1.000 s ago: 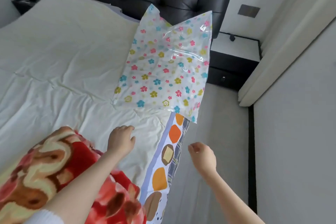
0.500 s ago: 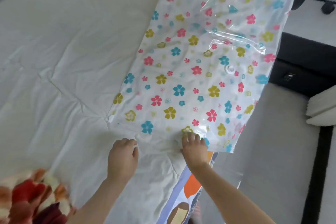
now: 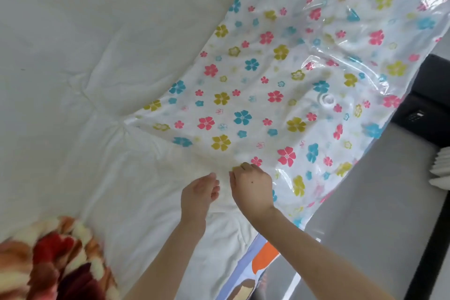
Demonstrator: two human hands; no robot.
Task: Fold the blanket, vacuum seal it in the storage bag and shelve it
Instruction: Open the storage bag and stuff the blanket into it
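The storage bag (image 3: 280, 85) lies flat on the bed (image 3: 73, 56), its long axis running away from the person toward the upper right. Both hands meet at its near edge: the right hand (image 3: 252, 187) pinches the plastic, the left hand (image 3: 198, 193) is loosely curled just beside it, holding nothing. The blanket (image 3: 48, 260) waits well apart, to the near left.

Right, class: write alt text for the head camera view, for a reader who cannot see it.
Two bare hands, left hand and right hand, meet at the near edge of a flowered plastic storage bag lying flat on a white bed. A red and cream blanket sits at the lower left, outside the bag.
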